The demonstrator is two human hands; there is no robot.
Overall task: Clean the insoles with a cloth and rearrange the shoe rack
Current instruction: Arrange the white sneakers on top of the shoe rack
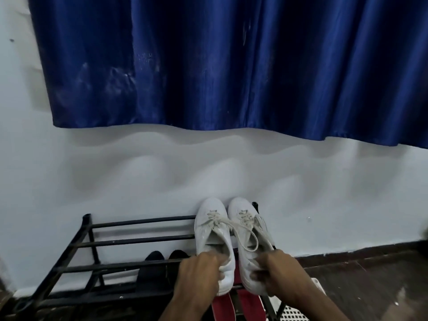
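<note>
Blue curtain [231,66] hanging at 12 o'clock. Black metal shoe rack [129,242] standing at 7 o'clock, against wall [139,177]. White laced sneakers [214,232] sitting on top bars at 6 o'clock, toes to wall. Left hand [199,274] gripping heel of left sneaker, right hand [278,272] gripping heel of right one.

In front of me a pale blue-white painted wall [143,172] fills most of the view. A shiny deep-blue satin curtain [231,66] hangs over its upper part, its hem casting soft wavy shadows on the wall below. A black metal-bar shoe rack [115,265] stands against the wall. The dark brown floor [370,272] shows at my right.
</note>
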